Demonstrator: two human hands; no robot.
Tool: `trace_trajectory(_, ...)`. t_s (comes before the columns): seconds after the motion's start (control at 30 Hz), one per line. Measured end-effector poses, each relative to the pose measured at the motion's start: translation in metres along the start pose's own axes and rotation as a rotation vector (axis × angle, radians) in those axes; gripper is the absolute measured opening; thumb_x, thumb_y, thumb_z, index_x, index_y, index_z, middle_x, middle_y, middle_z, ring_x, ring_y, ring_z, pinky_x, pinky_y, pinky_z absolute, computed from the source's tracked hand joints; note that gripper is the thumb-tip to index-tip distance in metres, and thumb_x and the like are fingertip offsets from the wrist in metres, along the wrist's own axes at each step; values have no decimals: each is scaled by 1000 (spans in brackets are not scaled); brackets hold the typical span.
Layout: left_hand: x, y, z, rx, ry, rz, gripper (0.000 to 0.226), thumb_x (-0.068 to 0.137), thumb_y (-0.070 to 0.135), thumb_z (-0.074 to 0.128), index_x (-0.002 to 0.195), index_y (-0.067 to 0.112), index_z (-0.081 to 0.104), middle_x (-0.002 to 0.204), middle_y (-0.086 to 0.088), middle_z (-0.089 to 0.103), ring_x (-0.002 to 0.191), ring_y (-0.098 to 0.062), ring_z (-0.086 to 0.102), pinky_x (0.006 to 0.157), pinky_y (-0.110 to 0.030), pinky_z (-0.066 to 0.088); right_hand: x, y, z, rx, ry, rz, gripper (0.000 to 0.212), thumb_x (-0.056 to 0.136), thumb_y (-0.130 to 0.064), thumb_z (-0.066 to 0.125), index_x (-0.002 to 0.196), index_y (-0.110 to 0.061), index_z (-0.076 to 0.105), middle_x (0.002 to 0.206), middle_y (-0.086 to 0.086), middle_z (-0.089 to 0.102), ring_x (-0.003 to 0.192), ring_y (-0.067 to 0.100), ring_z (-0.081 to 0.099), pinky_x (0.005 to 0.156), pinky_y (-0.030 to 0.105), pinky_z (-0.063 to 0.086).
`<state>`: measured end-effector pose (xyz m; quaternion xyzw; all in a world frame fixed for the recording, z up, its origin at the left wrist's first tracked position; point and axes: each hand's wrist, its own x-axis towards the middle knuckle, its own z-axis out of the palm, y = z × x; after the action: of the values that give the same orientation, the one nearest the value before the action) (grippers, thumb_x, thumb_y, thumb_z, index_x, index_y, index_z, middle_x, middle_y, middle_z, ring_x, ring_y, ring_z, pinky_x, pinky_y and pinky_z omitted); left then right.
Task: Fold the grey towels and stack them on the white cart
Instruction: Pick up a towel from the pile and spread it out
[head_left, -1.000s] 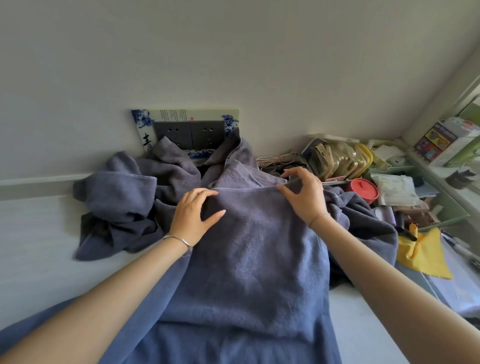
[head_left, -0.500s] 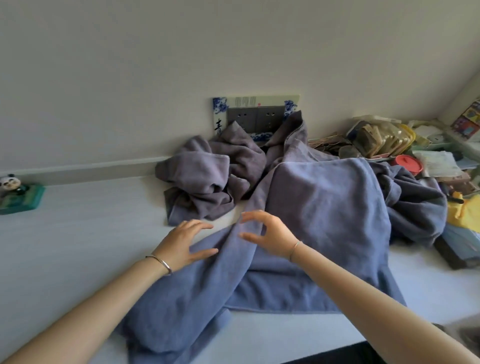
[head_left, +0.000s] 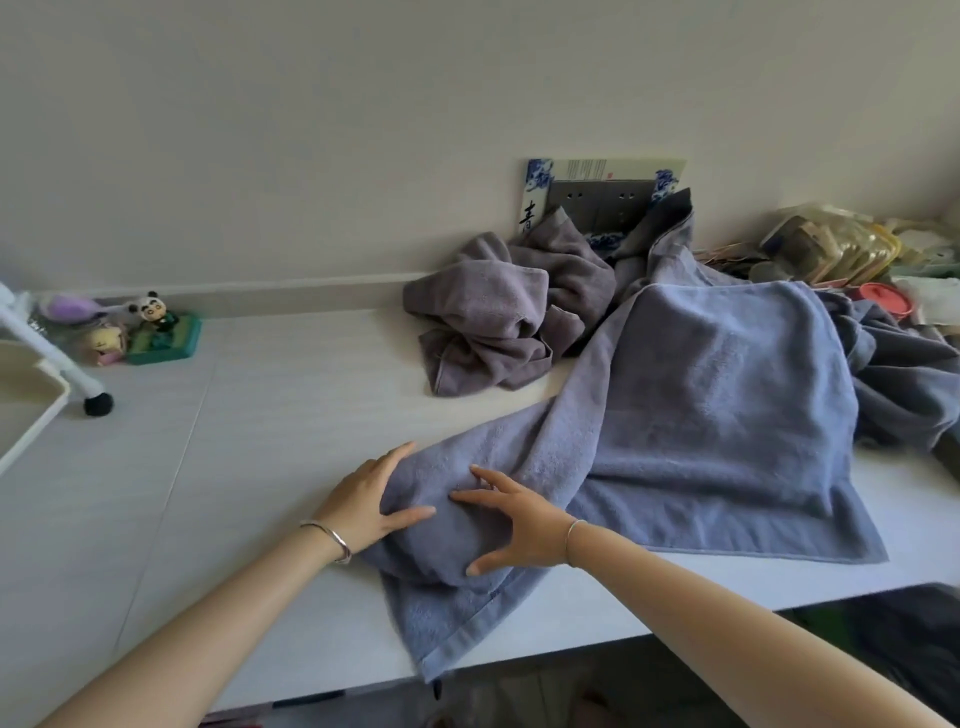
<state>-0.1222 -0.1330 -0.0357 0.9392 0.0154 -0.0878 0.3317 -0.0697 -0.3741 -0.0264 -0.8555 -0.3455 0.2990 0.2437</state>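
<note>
A large blue-grey towel (head_left: 717, 405) lies spread over the white table (head_left: 260, 415), one end bunched near the front edge and a corner hanging over it. My left hand (head_left: 369, 499) rests flat on the left side of that bunched end, fingers straight. My right hand (head_left: 514, 525) presses on it from the right with fingers spread. A crumpled brownish-grey towel (head_left: 498, 317) sits behind, by the wall. More dark grey towel (head_left: 904, 379) is heaped at the right. The white cart (head_left: 26, 410) shows at the left edge.
A green tray with a panda figurine (head_left: 156, 332) stands at the back left beside a cart wheel (head_left: 97, 404). A socket panel (head_left: 597, 197) is on the wall. Clutter with a red lid (head_left: 883, 299) fills the back right corner.
Both hands left the towel's far edge, came down toward me and now rest on its near bunched end. The view swung left, bringing the cart and figurines into sight.
</note>
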Motion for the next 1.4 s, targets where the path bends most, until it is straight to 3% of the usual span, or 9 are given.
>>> trace_trajectory(0.17,-8,-12,-1,-17,22,22,130,41,96,44,148,26,20,145,-4,37,132,-19,36,104,-22,30,10,-7,14,-315,20,27,102,64,-62,73,146,-47,14,158,-8,-12,146,20,0,118,37,4)
trace_trajectory(0.43,-13,-34,13,-166,229,-12,111,50,90,52,138,22,40,102,3,64,95,-12,58,88,-26,46,24,-5,19,-229,296,28,32,72,-44,75,98,-25,74,144,-9,41,125,17,44,99,30,37)
trace_trajectory(0.53,-11,-24,6,-387,269,-59,70,58,71,69,116,36,50,74,-11,63,67,-11,56,69,-30,47,24,-6,1,-29,309,56,31,74,-41,77,69,-11,69,99,-2,67,82,7,58,72,28,44)
trace_trajectory(0.6,-6,-7,-15,-558,252,-59,42,69,47,74,103,33,54,76,-21,65,68,-19,56,67,-32,46,23,-19,-28,110,329,41,46,77,-38,75,50,-16,46,52,-4,39,49,3,32,51,23,28)
trace_trajectory(0.7,3,22,-59,-647,187,-61,6,91,23,60,97,25,58,91,-12,69,85,-19,61,75,-29,47,26,-45,-83,223,324,35,53,83,-37,69,50,-15,34,49,-6,24,46,6,21,47,19,19)
trace_trajectory(0.77,11,26,-81,-630,167,-119,22,95,32,50,101,15,62,100,-6,65,94,-18,59,88,-31,45,34,-56,-109,261,302,65,48,85,-39,66,51,-11,45,47,-7,32,46,4,25,47,16,25)
trace_trajectory(0.93,22,12,-84,-576,267,-423,45,94,52,40,119,16,52,120,-6,58,96,-21,57,86,-32,47,73,-38,-108,264,452,161,33,91,-33,58,90,-3,73,79,1,64,81,8,57,76,20,42)
trace_trajectory(1.1,-8,-15,-38,-89,327,65,84,79,74,41,139,15,42,140,-9,45,128,-20,42,106,-25,28,66,-29,-61,257,593,-19,19,91,-18,60,107,-15,68,111,3,66,107,12,58,99,26,42)
trace_trajectory(1.4,-50,-61,27,386,-151,198,99,62,86,49,138,55,-6,151,18,-20,138,-4,-24,112,-27,-20,40,-5,20,73,125,-99,57,68,-50,76,121,-32,62,144,-11,37,135,-1,25,117,32,21)
